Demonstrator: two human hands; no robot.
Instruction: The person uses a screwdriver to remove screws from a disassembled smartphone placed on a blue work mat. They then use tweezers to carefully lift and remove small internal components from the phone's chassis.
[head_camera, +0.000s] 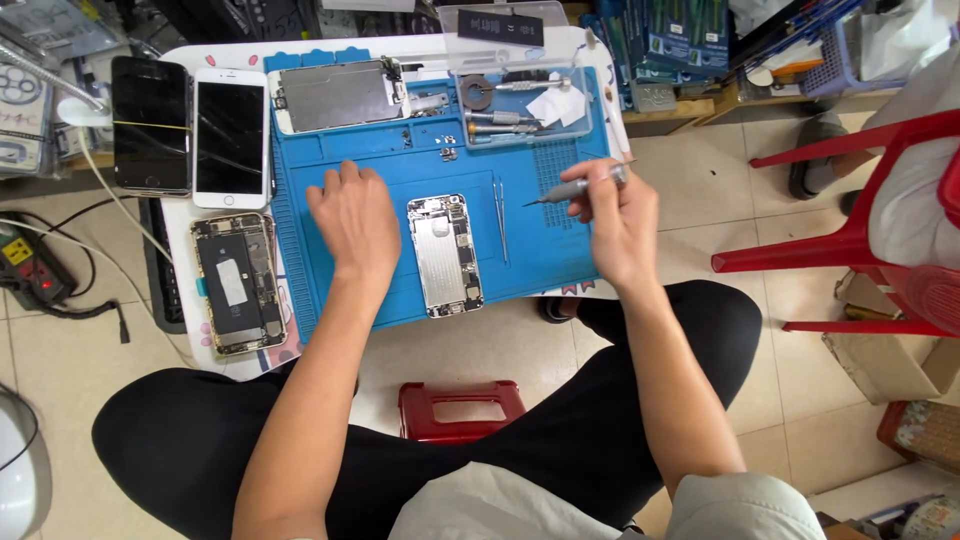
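1. Left hand (352, 222) flat, palm down on blue mat (530, 260), fingers spread, holding nothing.
2. Right hand (615, 225) raised, fingers pinched on screwdriver (575, 187), tip pointing left.
3. Opened phone (444, 254) lies between both hands, tweezers (501, 215) just beside it.
4. Clear tray (520, 105) beyond fingertips holds spare drivers and white paper.

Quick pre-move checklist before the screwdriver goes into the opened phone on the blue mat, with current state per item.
1. Screwdriver held in right hand: ok, tip points left toward the phone.
2. Opened phone flat on the blue mat: ok.
3. Left hand steadying the phone: not ok, it rests on the mat beside it, apart.
4. Tweezers within reach: ok, right of the phone.
5. Screw positions visible: cannot tell, too small.
6. Removed screen panel clear of the work: ok, at the mat's far edge.
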